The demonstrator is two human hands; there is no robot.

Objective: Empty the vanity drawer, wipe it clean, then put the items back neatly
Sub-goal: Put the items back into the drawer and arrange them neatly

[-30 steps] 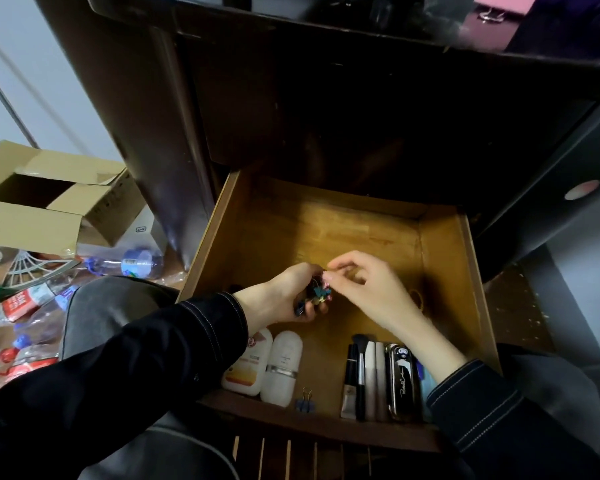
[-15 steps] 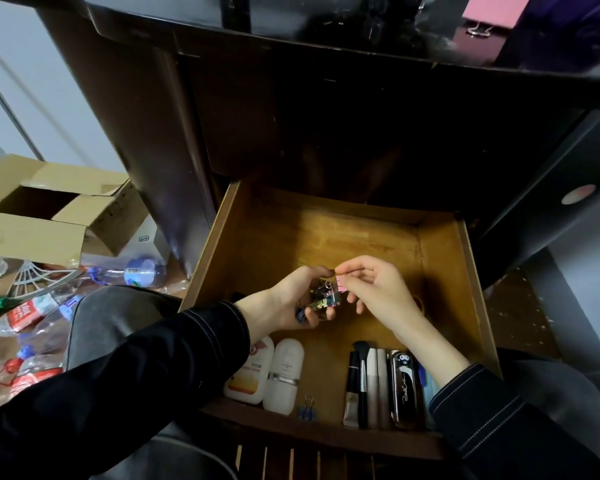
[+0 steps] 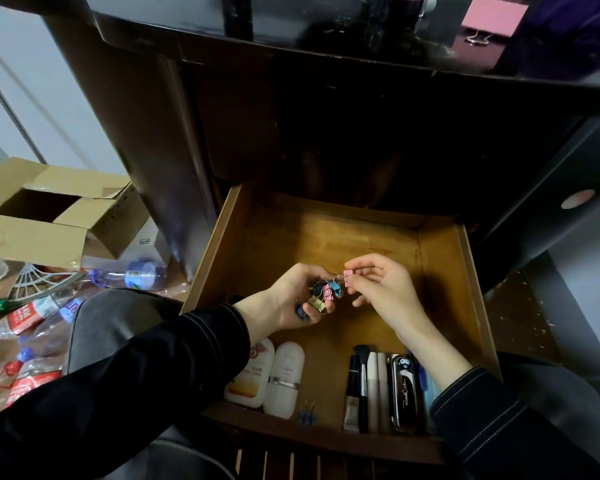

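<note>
We are cupping a bunch of coloured binder clips [image 3: 323, 294] in our left hand [image 3: 291, 299], fingers curled round them, above the middle of the open drawer [image 3: 447, 278]. Our right hand [image 3: 385, 289] is pinching a single pink clip [image 3: 348, 274] between thumb and forefinger, just beside the bunch. Along the drawer's near edge other items are lying in order: two white bottles [image 3: 284, 379], a lone blue clip [image 3: 308, 415], then a row of brushes and tubes [image 3: 362, 389] beside a black case [image 3: 402, 393]. The risk, as we are judging it, is sitting in the loose bunch. The clips are small and seem hooked together by their wire handles, so drawing one away could be dragging others out of the palm and scattering them across the drawer floor. One falling near the front could also be knocking the tidy row askew.
</note>
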